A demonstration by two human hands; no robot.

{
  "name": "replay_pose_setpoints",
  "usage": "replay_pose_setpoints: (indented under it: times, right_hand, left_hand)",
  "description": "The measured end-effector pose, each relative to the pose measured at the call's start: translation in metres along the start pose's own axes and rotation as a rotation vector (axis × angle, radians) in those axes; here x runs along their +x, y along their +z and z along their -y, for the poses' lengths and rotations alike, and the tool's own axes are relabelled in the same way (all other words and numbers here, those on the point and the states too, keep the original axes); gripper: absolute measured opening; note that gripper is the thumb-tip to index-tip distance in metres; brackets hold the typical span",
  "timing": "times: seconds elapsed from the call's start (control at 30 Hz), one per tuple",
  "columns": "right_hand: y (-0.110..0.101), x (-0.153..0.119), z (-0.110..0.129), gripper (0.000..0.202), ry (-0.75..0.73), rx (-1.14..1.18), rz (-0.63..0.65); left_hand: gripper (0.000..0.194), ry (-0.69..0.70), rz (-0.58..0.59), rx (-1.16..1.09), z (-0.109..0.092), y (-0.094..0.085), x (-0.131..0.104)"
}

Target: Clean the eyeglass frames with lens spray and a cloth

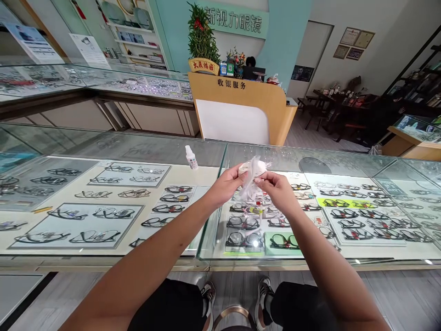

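Note:
Above the glass display case, my left hand [231, 180] grips one side of a clear plastic bag [251, 181]. My right hand [274, 185] pinches the bag's other side, fingers pressed together. A folded white cloth-like thing [255, 167] shows at the top of the bag, between both hands; whether it is in the bag or behind it I cannot tell. On the glass top to the left of my hands stands a small white bottle [190, 157] with a printed label.
Eyeglasses [243, 223] lie in rows inside the glass case [210, 264] under my hands. A wooden counter [241, 92] with a plant [203, 39] stands beyond it. A person's head shows behind that counter. Below me is a round stool edge [236, 310].

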State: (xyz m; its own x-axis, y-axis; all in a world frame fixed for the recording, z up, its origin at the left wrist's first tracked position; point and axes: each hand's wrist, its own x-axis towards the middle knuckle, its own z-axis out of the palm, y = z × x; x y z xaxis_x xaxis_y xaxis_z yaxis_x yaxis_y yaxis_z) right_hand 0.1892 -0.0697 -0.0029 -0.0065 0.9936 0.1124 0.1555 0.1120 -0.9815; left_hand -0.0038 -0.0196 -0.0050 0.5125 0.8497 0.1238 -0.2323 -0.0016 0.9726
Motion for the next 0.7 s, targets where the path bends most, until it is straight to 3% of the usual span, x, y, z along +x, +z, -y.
replay_pose_setpoints:
  times: [0.2,0.47,0.7]
  right_hand:
    - [0.001,0.001,0.002,0.049,0.047,0.026,0.088]
    - [0.001,-0.003,0.010,0.054,0.074,-0.004,0.174]
    - [0.003,-0.004,0.010,0.055,0.093,0.043,0.184]
  left_hand:
    - [0.048,0.026,-0.070,0.062,-0.002,0.001,0.000]
    - [0.043,0.100,-0.046,0.166,-0.001,-0.006,0.000]
    - [0.047,0.159,-0.174,0.221,0.003,-0.001,-0.002]
